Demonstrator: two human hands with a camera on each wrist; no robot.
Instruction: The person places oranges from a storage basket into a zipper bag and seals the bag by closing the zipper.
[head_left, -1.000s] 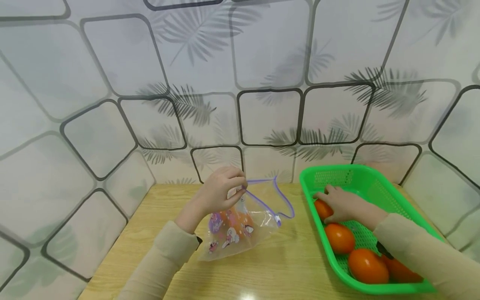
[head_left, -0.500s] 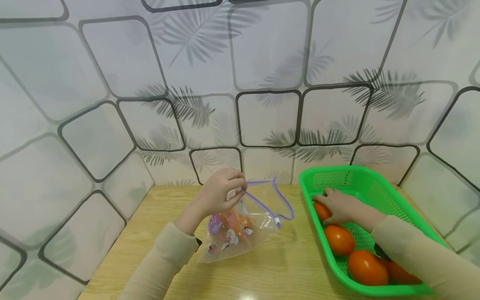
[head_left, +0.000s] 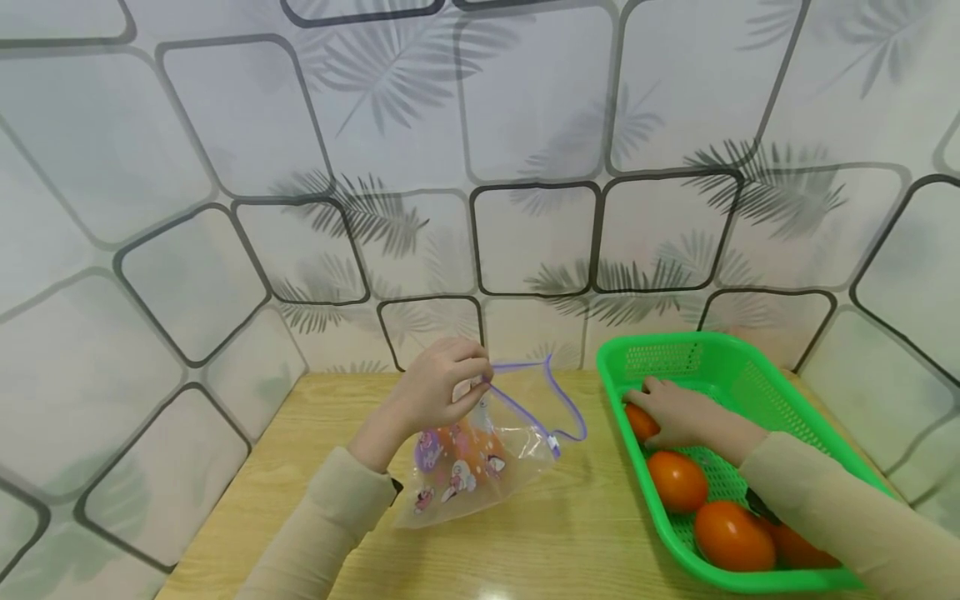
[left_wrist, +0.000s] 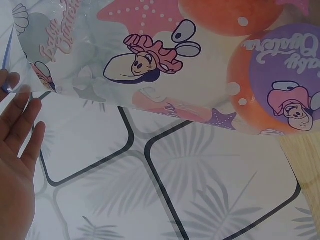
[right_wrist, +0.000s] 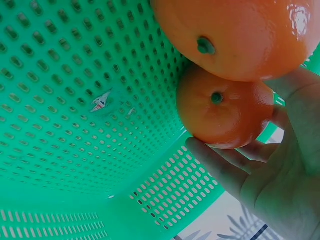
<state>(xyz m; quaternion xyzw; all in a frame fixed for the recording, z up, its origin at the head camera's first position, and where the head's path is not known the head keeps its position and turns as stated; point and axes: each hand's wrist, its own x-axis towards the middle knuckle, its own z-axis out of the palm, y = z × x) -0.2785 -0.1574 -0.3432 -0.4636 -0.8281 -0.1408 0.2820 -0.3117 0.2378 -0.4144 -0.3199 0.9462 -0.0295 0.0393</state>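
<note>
Honestly, left hand: pinching the rim of the printed bag, lower middle of the frame on the tabletop; purple zip is gaping.
Right hand: well apart from the other one, thumb and fingers curled round the far fruit.
Green basket: lower right, the held fruit at its left wall, three more fruits showing nearer the bottom edge.
Inside the bag: round orange shapes behind the print, fruit I'd guess, can't count them.
What's changed: barely anything over the last second; same grip, same spot, slight view drift.
Meaning: my read, the held fruit is gripped but not lifted out.
</note>
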